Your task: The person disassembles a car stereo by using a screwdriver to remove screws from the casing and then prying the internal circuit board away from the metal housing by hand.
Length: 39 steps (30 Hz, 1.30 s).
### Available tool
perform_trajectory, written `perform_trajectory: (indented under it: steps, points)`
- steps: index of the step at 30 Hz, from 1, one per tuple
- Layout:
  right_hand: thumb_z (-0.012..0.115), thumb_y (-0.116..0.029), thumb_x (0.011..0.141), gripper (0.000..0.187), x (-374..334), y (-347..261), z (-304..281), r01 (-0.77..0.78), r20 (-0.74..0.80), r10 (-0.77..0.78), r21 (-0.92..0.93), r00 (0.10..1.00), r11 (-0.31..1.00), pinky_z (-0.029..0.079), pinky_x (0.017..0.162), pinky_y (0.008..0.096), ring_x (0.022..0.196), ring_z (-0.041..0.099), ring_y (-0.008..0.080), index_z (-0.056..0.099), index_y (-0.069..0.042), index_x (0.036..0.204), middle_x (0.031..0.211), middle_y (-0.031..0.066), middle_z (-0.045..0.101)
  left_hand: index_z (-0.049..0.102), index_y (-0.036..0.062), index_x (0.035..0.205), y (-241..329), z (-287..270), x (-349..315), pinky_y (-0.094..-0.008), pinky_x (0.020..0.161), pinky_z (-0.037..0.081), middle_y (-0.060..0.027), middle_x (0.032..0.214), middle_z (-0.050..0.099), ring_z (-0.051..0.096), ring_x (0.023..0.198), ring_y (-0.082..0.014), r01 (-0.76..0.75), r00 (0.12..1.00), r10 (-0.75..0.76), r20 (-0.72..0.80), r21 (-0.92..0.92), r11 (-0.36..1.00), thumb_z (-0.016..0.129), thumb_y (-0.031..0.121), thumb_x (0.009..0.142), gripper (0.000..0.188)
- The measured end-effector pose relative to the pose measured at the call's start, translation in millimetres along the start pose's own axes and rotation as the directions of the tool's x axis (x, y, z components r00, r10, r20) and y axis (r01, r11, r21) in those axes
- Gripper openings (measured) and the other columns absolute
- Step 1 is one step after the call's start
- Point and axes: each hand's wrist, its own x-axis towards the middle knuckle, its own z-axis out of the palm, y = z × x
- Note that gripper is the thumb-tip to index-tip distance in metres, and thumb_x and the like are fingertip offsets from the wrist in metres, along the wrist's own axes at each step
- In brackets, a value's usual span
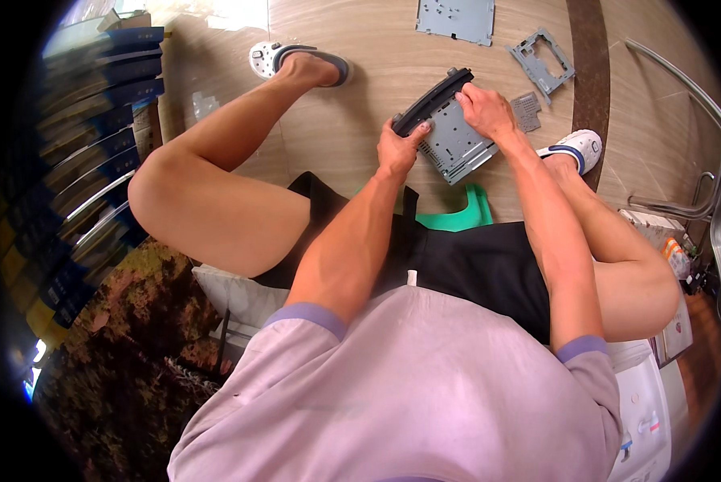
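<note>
Between my hands is what looks like a car stereo, a grey metal chassis (457,143) with a long black front panel (431,104). It is tilted, its panel facing the upper left. My left hand (397,151) grips the panel's left end, thumb lying on the metal near the seam. At the other end, my right hand (487,111) holds the upper right corner with bent fingers; its fingertips are partly hidden. Just right of that hand, a small perforated metal plate (527,111) lies on the floor. Farther off lies a grey metal frame (529,60) with a rectangular opening.
A flat grey metal panel (455,20) lies on the tiled floor (328,120) at the far side. Something green and plastic (457,218) shows between my legs. Stacked blue boxes (128,72) stand at left. Metal tubing (690,84) curves along the right, above a white tray (645,402).
</note>
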Motion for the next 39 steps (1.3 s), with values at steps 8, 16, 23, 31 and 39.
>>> perform_trajectory:
  steps: [8,16,23,31,39]
  points:
    - [0.052,-0.035,0.101,0.027,-12.1,-2.7,7.3,-0.107,-0.053,0.109,0.036,0.993,0.994,0.054,0.075,0.0572,0.086,0.068,0.048,0.061,-0.01,0.095,0.09,0.0223,0.072,0.047,-0.004,0.146,7.0,4.6,-4.6,-0.033,0.06,0.054,-0.0153,0.106,0.07,0.065,0.072,-0.0178,-0.014,0.999,0.015,-0.044,0.017,1.0,0.093,0.038,0.074,0.095]
    - [0.056,-0.034,0.099,0.025,-19.2,8.1,15.0,-0.026,-0.118,0.028,0.022,0.993,0.999,0.055,0.073,0.0555,0.085,0.069,0.0438,0.062,-0.01,0.093,0.087,0.0192,0.072,0.044,-0.0043,0.148,2.5,6.5,1.8,-0.0364,0.098,0.053,-0.0211,0.129,0.067,0.065,0.117,-0.0265,0.044,0.999,-0.043,-0.027,0.048,0.998,0.094,0.042,0.071,0.103]
    - [0.06,-0.031,0.099,0.024,-19.9,-31.3,25.0,-0.13,-0.134,0.128,-0.009,0.983,0.991,0.053,0.07,0.0533,0.082,0.068,0.0428,0.059,-0.008,0.09,0.086,0.016,0.071,0.045,-0.0043,0.148,8.6,2.4,6.4,-0.0372,0.102,0.051,-0.0214,0.131,0.066,0.065,0.121,-0.0288,0.053,0.999,-0.053,-0.002,0.125,0.991,0.093,0.042,0.073,0.1]
    - [0.05,-0.037,0.1,0.031,-27.6,1.9,-1.6,-0.309,-0.098,0.318,0.097,0.943,0.946,0.053,0.085,0.0554,0.098,0.067,0.044,0.066,-0.011,0.102,0.108,0.0172,0.072,0.044,-0.0044,0.148,9.4,-2.2,0.4,-0.0383,0.104,0.05,-0.0224,0.133,0.065,0.064,0.123,-0.0302,0.052,0.999,-0.052,-0.003,0.132,0.99,0.091,0.044,0.073,0.101]
    - [0.055,-0.036,0.1,0.026,-22.6,-8.4,7.8,-0.26,-0.138,0.253,-0.031,0.958,0.965,0.054,0.082,0.0547,0.096,0.068,0.0433,0.063,-0.011,0.102,0.102,0.0163,0.071,0.04,-0.0053,0.151,17.5,5.4,-5.7,-0.0402,0.107,0.048,-0.0247,0.136,0.062,0.061,0.127,-0.033,0.066,0.997,-0.062,-0.045,0.082,0.994,0.095,0.04,0.07,0.107]
